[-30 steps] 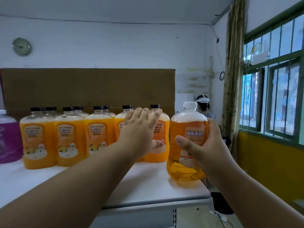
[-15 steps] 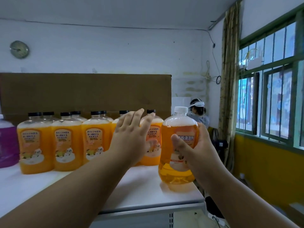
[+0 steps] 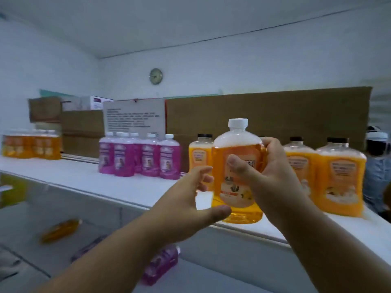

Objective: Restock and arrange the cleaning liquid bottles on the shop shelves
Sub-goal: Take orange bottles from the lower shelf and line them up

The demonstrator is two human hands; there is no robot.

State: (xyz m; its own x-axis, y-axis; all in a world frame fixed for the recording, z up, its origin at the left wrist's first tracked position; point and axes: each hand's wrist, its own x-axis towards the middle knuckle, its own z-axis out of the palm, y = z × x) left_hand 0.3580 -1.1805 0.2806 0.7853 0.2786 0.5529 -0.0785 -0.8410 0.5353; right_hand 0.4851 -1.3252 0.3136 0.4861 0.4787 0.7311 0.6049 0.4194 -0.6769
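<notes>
Since half a second ago the view has swung left, so the wall clock now sits near the top centre, and a cluster of pink bottles has come into sight at centre left. My right hand keeps its grip wrapped round the white-capped orange bottle, thumb across the label and fingers behind. It has carried the bottle from the shelf's end to the middle of the frame. The bottle stays upright, its base low over the front edge of the white shelf; I cannot tell whether it touches. My left hand has left the black-capped bottles and now opens wide just left of the held bottle, thumb under its lower corner, fingertips beside its flank, holding nothing.

Behind the held bottle stands a row of black-capped orange bottles, running to the right, with brown cardboard behind them. More orange bottles stand blurred at far left. On the lower shelf, at bottom left, an orange bottle and a pink bottle lie on their sides.

I judge this the carry-and-place step for one odd bottle. The next move calls for choosing its slot, probably among its own kind, steadying it with both hands, and setting it down label forward without knocking neighbours.
</notes>
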